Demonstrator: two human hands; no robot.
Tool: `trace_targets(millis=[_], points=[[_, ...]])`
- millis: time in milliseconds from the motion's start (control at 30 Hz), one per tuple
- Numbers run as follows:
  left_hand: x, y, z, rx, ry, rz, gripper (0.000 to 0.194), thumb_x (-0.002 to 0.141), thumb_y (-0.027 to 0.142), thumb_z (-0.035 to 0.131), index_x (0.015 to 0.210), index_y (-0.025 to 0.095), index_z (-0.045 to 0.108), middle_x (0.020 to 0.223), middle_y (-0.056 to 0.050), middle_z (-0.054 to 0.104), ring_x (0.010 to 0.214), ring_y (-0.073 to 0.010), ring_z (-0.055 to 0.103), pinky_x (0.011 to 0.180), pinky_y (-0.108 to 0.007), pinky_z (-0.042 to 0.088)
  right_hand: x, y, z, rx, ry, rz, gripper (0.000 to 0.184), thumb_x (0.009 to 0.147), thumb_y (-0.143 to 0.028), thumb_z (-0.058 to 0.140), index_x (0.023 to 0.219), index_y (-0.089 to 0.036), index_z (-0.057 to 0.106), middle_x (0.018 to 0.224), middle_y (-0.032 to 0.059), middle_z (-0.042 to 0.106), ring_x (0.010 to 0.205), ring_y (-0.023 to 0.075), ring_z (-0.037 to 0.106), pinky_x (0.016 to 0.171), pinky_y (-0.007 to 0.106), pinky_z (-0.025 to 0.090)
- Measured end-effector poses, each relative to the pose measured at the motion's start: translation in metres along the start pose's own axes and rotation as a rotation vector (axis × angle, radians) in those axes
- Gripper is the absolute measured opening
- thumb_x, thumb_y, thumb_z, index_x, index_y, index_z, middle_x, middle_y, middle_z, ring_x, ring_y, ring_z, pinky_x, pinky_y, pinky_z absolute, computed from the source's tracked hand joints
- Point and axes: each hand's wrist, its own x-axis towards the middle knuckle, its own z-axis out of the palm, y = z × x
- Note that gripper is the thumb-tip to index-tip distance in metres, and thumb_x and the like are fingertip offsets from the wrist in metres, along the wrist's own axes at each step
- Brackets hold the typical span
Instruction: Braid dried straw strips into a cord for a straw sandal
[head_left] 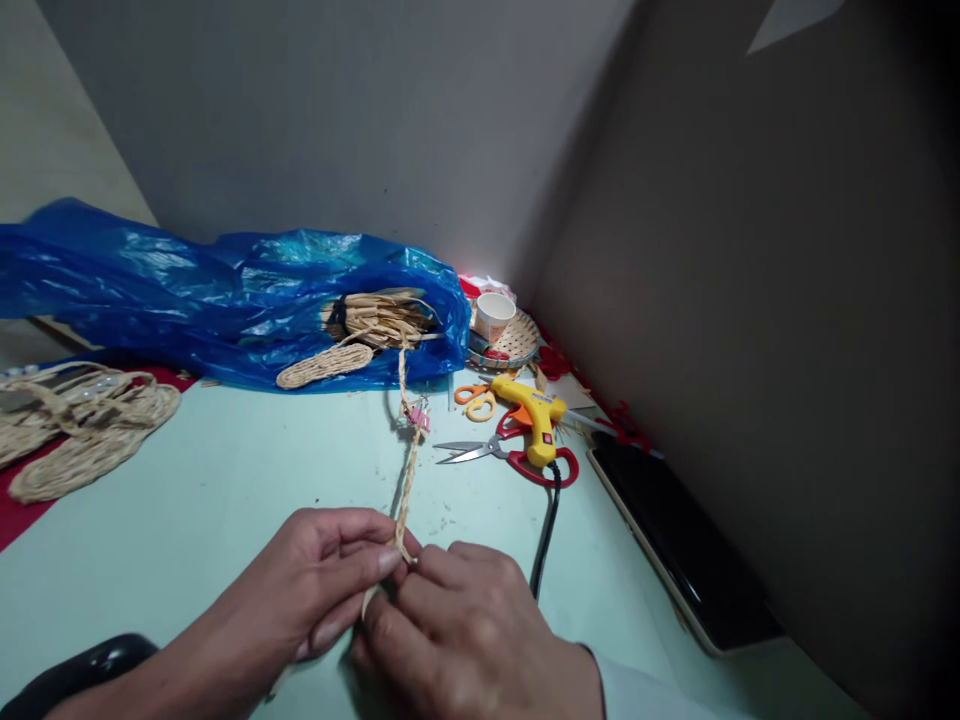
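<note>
Near the table's edge, left hand (315, 575) and right hand (457, 630) pinch the straw braid (409, 470) (light, bendy, probably scratchy) by its end.

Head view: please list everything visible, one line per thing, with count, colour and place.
braided straw cord: 1, tan, running from the bag down to the hands
small clip: 1, pink, on the cord partway along
plastic bag: 1, blue, back left, straw bundle inside its mouth
woven sole: 1, tan, in front of the bag
woven straw pieces: several, tan, far left
glue gun: 1, yellow, right of centre, black cable trailing toward the viewer
scissors: 1, red handles, under the glue gun
second scissors: 1, orange handles, behind
paper cup: 1, white, on a woven tray
phone or tablet: 1, dark, right edge
table: 1, pale green
left hand: pinching the cord end
right hand: pinching the cord end
</note>
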Motion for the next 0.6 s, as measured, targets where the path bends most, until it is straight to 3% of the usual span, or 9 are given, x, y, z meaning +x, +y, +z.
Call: trace_targets(millis=[33, 100, 200, 300, 367, 433, 533, 600], points=[[-0.001, 0.002, 0.0, 0.002, 0.004, 0.002, 0.034, 0.069, 0.046, 0.086, 0.077, 0.016, 0.073, 0.056, 0.005, 0.055, 0.04, -0.003, 0.028, 0.04, -0.02, 0.017, 0.002, 0.001, -0.005, 0.068, 0.026, 0.08, 0.022, 0.096, -0.024, 0.053, 0.078, -0.017, 0.064, 0.067, 0.0022, 0.065, 0.062, 0.0168, 0.057, 0.051, 0.031, 0.033], [-0.002, 0.004, 0.0, 0.013, 0.001, 0.001, 0.033, 0.07, 0.046, 0.085, 0.077, 0.016, 0.072, 0.057, 0.004, 0.056, 0.04, -0.0041, 0.027, 0.041, -0.021, 0.017, 0.008, 0.003, -0.017, 0.226, 0.034, 0.374, 0.023, 0.095, -0.034, 0.056, 0.084, -0.017, 0.066, 0.075, 0.0033, 0.068, 0.068, 0.0175, 0.059, 0.059, 0.029, 0.04], [-0.001, 0.001, 0.0, -0.002, -0.043, 0.023, 0.036, 0.07, 0.049, 0.084, 0.077, 0.016, 0.069, 0.061, 0.002, 0.061, 0.039, -0.0037, 0.028, 0.041, -0.022, 0.015, 0.017, 0.007, -0.03, 0.528, -0.142, 0.761, 0.02, 0.096, -0.036, 0.059, 0.091, -0.017, 0.065, 0.079, 0.0026, 0.069, 0.071, 0.016, 0.06, 0.068, 0.028, 0.044], [-0.001, -0.002, 0.002, -0.043, -0.069, 0.058, 0.036, 0.07, 0.047, 0.084, 0.08, 0.017, 0.066, 0.071, 0.0, 0.066, 0.043, -0.0048, 0.036, 0.043, -0.021, 0.021, 0.02, 0.013, -0.03, 0.798, -0.297, 0.84, 0.028, 0.099, -0.042, 0.057, 0.086, -0.018, 0.063, 0.073, -0.0001, 0.067, 0.068, 0.0136, 0.057, 0.067, 0.025, 0.042], [-0.004, -0.002, 0.004, -0.053, -0.078, 0.062, 0.032, 0.073, 0.042, 0.083, 0.083, 0.019, 0.064, 0.074, -0.001, 0.067, 0.055, -0.0103, 0.051, 0.051, -0.022, 0.036, 0.018, 0.016, -0.023, 0.885, -0.268, 0.863, 0.031, 0.098, -0.046, 0.059, 0.085, -0.018, 0.063, 0.072, -0.0007, 0.065, 0.067, 0.013, 0.054, 0.066, 0.024, 0.041], [-0.006, -0.002, 0.005, -0.024, -0.088, 0.05, 0.029, 0.074, 0.038, 0.082, 0.084, 0.02, 0.061, 0.078, -0.002, 0.069, 0.066, -0.0139, 0.058, 0.058, -0.023, 0.044, 0.014, 0.019, -0.016, 0.984, -0.236, 0.904, 0.032, 0.096, -0.048, 0.061, 0.088, -0.018, 0.063, 0.068, -0.0015, 0.063, 0.063, 0.012, 0.051, 0.062, 0.023, 0.039], [-0.008, -0.002, 0.004, 0.113, -0.096, 0.035, 0.027, 0.08, 0.039, 0.075, 0.089, 0.022, 0.056, 0.069, 0.003, 0.067, 0.045, -0.0079, 0.044, 0.045, -0.021, 0.032, 0.011, 0.02, -0.011, 1.075, -0.226, 0.968, 0.028, 0.095, -0.044, 0.062, 0.088, -0.017, 0.063, 0.064, -0.0018, 0.061, 0.059, 0.0113, 0.047, 0.057, 0.023, 0.036], [-0.009, 0.0, 0.003, 0.247, -0.083, 0.026, 0.024, 0.085, 0.043, 0.067, 0.091, 0.023, 0.055, 0.061, 0.006, 0.063, 0.036, -0.0069, 0.034, 0.04, -0.022, 0.024, 0.011, 0.018, -0.013, 1.007, -0.246, 0.999, 0.022, 0.093, -0.036, 0.062, 0.082, -0.017, 0.06, 0.063, -0.0018, 0.059, 0.058, 0.0117, 0.047, 0.056, 0.023, 0.034]])
